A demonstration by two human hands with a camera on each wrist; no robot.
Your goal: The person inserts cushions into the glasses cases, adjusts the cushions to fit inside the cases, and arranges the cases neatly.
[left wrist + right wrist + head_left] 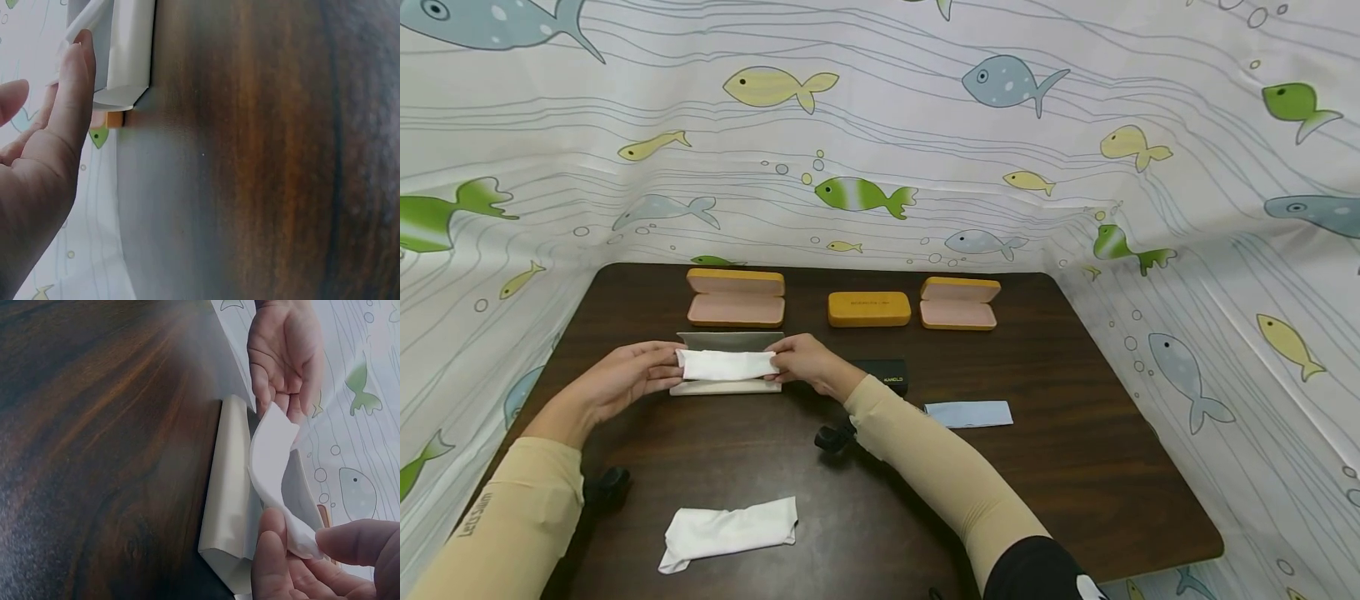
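A white folded cloth (727,365) is stretched between both hands over an open, pale glasses case (727,387) with a grey raised lid (730,340). My left hand (636,375) holds the cloth's left end at its fingertips. In the left wrist view, that hand's fingers (69,94) reach up beside the case. My right hand (811,365) pinches the other end between thumb and fingers; the right wrist view shows the cloth (275,456) sagging and twisted toward that pinch. Nearer the front edge lies another white cloth (730,531), loosely folded.
Along the back stand two open yellow cases with pink insides (736,310) (958,314) and a closed yellow case (869,309) between them. A black case (883,375) and a light blue folded cloth (968,414) lie by the right forearm. A fish-print curtain (880,125) surrounds the dark table (1075,467).
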